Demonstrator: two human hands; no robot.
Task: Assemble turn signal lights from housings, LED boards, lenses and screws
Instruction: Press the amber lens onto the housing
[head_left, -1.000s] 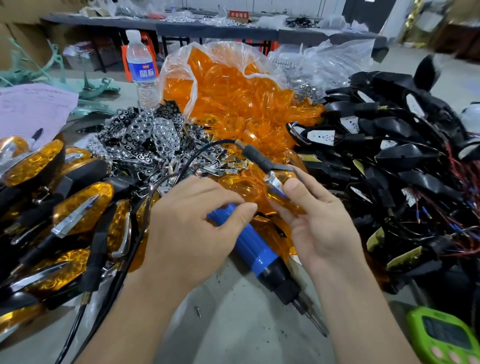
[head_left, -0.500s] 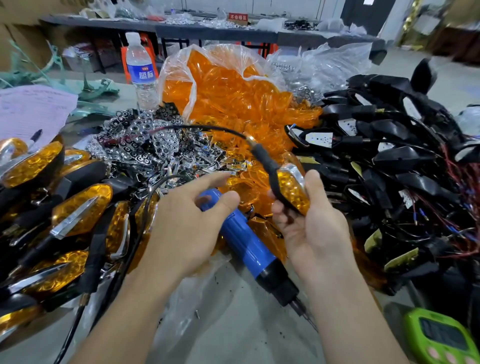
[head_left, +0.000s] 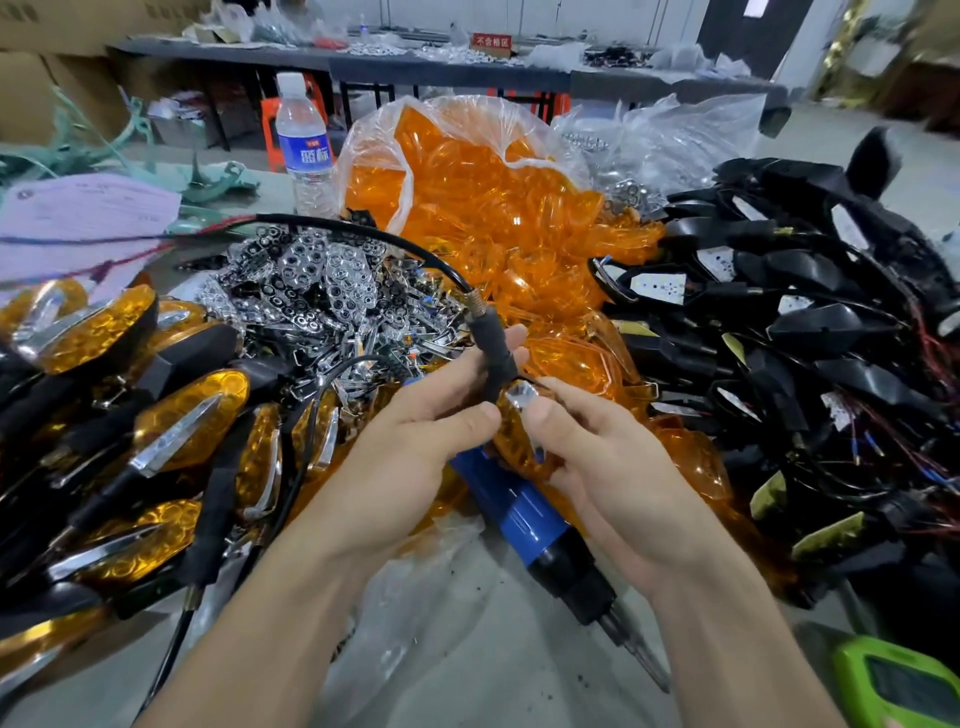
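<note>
Background red sign reads 不合格区; right hand holds amber turn signal

Water bottle, blue label, capped, standing upright. Lilac printed sheet lying flat to its left. Green-cased device, dark screen, near right corner.

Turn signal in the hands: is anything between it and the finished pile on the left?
Nothing solid. The left hand and right hand hold the turn signal; only a thin black cable loops along the edge of the finished pile.
</note>
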